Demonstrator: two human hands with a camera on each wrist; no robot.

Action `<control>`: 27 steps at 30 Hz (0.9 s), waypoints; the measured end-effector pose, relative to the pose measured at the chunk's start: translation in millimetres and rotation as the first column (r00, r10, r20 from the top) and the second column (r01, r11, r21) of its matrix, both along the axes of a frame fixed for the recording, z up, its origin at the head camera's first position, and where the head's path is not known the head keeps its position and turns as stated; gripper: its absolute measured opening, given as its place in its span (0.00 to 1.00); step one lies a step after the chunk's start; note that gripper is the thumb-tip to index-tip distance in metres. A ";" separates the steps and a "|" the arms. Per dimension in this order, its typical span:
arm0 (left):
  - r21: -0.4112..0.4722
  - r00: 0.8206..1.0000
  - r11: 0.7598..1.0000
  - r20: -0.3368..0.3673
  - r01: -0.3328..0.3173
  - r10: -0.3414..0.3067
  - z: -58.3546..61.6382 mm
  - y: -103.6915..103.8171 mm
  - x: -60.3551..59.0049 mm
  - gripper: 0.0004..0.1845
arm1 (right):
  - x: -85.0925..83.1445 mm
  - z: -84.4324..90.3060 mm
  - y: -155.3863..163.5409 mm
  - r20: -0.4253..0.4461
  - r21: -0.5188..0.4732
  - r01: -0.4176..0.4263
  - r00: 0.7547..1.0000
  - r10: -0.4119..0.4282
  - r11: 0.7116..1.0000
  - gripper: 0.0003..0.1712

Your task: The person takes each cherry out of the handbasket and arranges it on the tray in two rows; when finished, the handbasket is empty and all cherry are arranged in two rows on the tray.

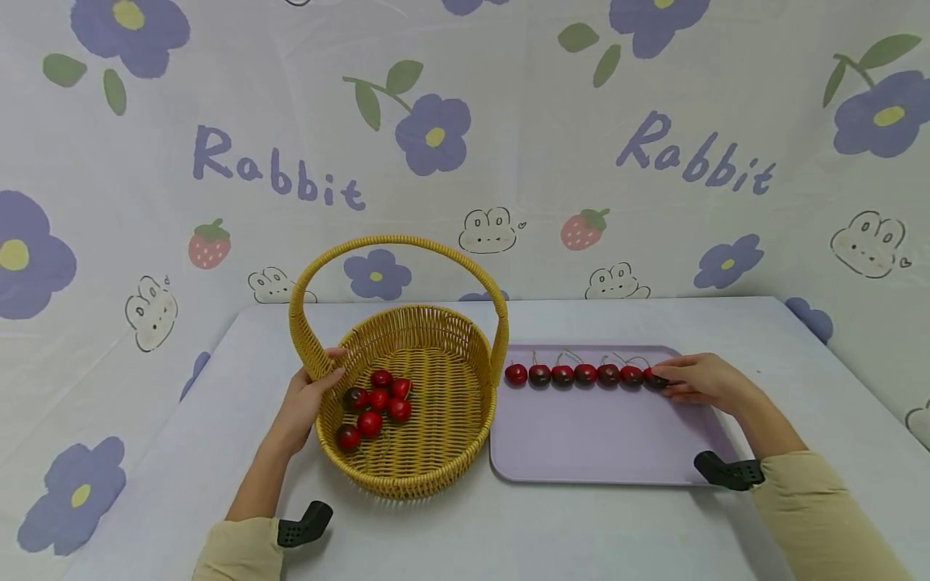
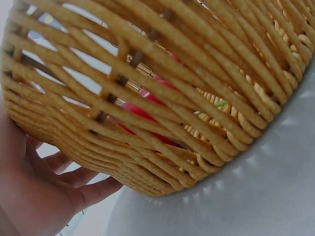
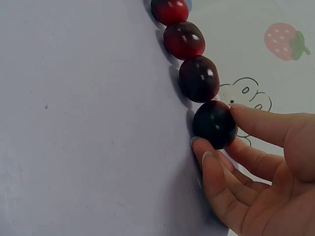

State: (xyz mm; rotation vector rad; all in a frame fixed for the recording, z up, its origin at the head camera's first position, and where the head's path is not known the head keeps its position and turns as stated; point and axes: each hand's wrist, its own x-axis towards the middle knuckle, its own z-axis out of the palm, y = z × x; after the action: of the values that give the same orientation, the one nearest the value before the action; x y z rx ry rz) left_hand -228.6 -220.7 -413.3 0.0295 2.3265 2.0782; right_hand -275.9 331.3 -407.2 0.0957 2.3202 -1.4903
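Observation:
A yellow woven basket [image 1: 443, 411] with a tall arched handle stands at the left of the table. My left hand [image 1: 299, 407] grips its left side where the handle meets the rim. Several red cherries [image 1: 370, 424] lie inside, gathered toward the left. On the lilac tray [image 1: 596, 440], more cherries [image 1: 563, 376] form a row along the far edge, most stems pointing away. At the right end of that row, my right hand [image 1: 712, 381] pinches a dark cherry [image 3: 214, 125] between thumb and fingers; it touches or nearly touches its neighbour.
The basket's right side stands close against the tray's left edge. A white cloth covers the table [image 1: 552, 532], and a patterned curtain [image 1: 530, 121] hangs behind it. Black wrist mounts [image 1: 729, 472] stick out from both sleeves.

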 end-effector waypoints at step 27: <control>0.138 0.985 0.975 -0.019 0.173 -0.172 -3.0 -17.7 4.4 0.33 | 5.9 13.0 10.8 0.019 0.094 0.060 0.998 -0.062 0.994 0.38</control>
State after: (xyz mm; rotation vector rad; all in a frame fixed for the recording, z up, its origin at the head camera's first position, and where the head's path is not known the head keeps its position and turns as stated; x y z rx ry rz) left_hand -224.2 -238.4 -416.3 0.2331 2.0938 2.1510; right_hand -270.0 342.1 -394.2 0.2079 2.3892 -1.4016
